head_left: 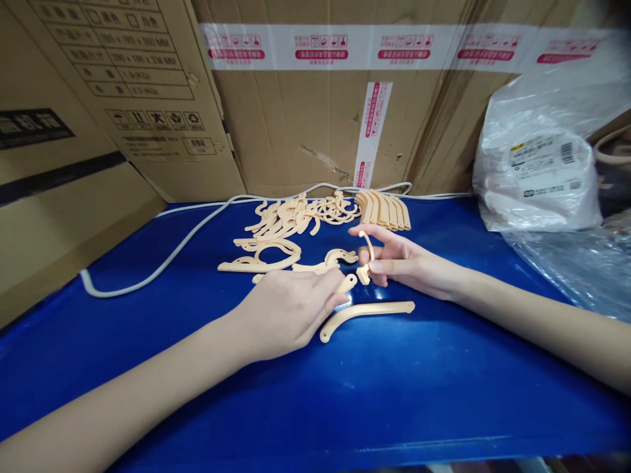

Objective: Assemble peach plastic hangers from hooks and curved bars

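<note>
My left hand (288, 309) rests knuckles-up on the blue table top (345, 394), its fingers curled round a small beige plastic piece (346, 283) whose end sticks out. My right hand (399, 261) comes in from the right and pinches a thin curved beige piece (367, 253) between thumb and fingers. A long curved beige strip (365, 313) lies just in front of both hands. Behind them sits a loose heap of beige curved parts (296, 220), and a neat row of stacked parts (384, 209) stands at the back.
Cardboard boxes (305, 105) wall in the back and left. A white cable (162, 259) runs across the blue top. A white plastic bag with a label (537, 177) and clear plastic film (582, 269) lie at the right.
</note>
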